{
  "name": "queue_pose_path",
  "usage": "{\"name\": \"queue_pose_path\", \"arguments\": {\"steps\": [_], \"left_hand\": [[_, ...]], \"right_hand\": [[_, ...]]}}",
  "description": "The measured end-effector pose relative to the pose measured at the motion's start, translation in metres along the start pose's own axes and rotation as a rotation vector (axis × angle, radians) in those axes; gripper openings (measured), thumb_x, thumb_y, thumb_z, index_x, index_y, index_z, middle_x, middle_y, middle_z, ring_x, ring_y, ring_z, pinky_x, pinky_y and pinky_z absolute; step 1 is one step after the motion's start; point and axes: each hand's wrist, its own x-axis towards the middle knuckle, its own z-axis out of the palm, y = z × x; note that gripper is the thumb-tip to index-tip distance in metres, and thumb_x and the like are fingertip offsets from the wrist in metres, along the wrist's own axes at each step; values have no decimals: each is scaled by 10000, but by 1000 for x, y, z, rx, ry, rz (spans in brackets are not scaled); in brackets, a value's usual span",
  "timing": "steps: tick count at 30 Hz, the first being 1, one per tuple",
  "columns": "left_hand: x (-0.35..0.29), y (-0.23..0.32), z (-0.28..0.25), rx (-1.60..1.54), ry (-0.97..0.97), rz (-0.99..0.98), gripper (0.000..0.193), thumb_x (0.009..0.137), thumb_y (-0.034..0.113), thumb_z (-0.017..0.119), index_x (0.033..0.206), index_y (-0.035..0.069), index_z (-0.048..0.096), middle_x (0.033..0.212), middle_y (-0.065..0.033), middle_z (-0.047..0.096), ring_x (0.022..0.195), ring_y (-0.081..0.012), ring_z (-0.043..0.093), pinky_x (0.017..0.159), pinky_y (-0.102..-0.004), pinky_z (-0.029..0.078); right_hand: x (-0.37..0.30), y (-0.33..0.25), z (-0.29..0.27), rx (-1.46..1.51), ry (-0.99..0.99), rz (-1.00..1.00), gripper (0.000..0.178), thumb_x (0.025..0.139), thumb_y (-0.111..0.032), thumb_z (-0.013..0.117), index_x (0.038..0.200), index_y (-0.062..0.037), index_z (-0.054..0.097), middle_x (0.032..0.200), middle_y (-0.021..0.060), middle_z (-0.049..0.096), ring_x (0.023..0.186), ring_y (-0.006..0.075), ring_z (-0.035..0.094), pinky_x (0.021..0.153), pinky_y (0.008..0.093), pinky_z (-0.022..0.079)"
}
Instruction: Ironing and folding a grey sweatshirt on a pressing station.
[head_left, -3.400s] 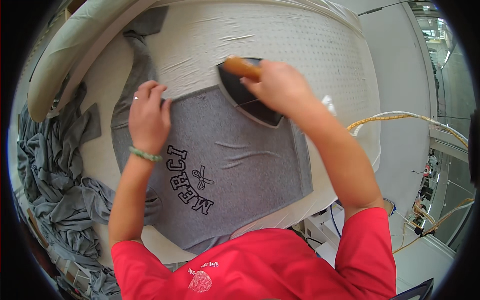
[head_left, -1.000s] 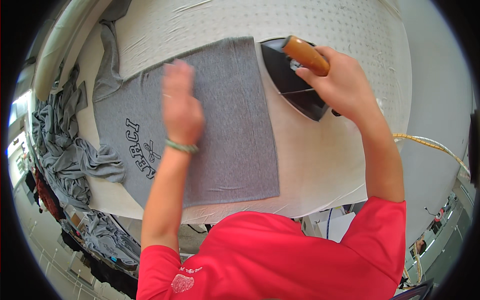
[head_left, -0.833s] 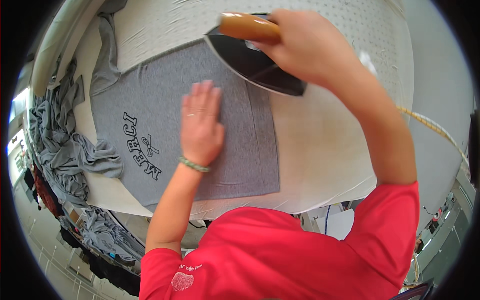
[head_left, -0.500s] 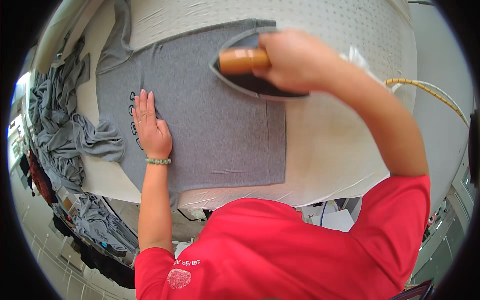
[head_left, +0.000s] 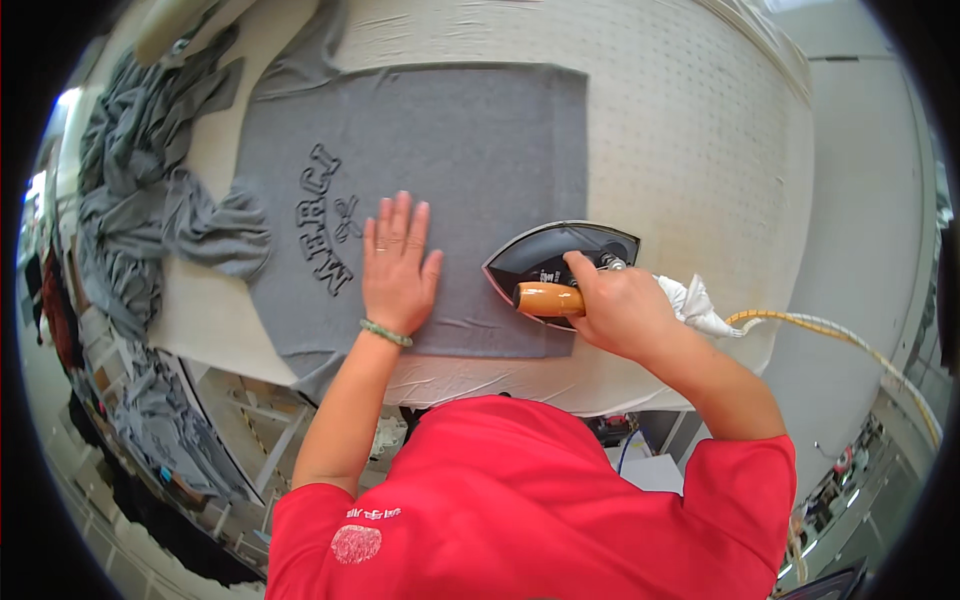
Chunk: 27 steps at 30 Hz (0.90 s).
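A grey sweatshirt [head_left: 460, 130] with dark outlined lettering across its chest lies flat, its hem toward the right. My left hand [head_left: 398, 270] rests palm down on the cloth beside the print, fingers stretched out. Wrapped round the wooden handle of an iron [head_left: 530, 258] is my right hand [head_left: 622, 305]. The iron's pointed tip faces left. Its soleplate lies over the near right part of the sweatshirt and reaches past the hem. White cloth [head_left: 695, 305] is bunched behind the handle, by my right wrist.
A pale padded ironing table [head_left: 700, 180] carries the sweatshirt. More grey garments [head_left: 130, 200] are heaped at its left edge, and others [head_left: 175, 430] lie lower down at the left. A yellow-and-white hose [head_left: 850, 335] trails from the iron to the right.
My right hand has brought the iron from the far side of the hem toward me. My left hand now rests farther from the lettering, uncovering more of the print.
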Motion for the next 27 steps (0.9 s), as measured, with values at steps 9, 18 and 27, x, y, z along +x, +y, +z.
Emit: {"name": "queue_pose_path", "arguments": {"steps": [9, 18, 27], "left_hand": [[-87, -121, -38, 167, 114, -503, 719, 1003, 256, 617, 1647, 73, 356, 1734, -169, 283, 1611, -372, 229, 1302, -537, 160], [-80, 49, 5, -228, -315, 178, 906, 911, 486, 702, 1645, 86, 352, 1732, -131, 302, 1626, -328, 209, 1311, -542, 150], [-83, 57, 3, -344, -282, 683, 697, 968, 393, 681, 1542, 50, 488, 1627, -154, 452, 1548, -335, 376, 1274, -516, 295]], "right_hand": [[134, -110, 4, -16, -92, -442, 258, 921, -253, 685, 989, -4, 691, 779, 159, 754, 736, 355, 761, 669, 452, 607], [259, -84, -89, 43, 70, 112, 360, 931, -338, 718, 969, 12, 791, 917, 253, 759, 886, 425, 746, 813, 509, 590], [-9, 14, -30, 303, 150, 483, 543, 923, -224, 786, 1395, -19, 612, 1062, 207, 763, 981, 320, 748, 868, 429, 570]]}}
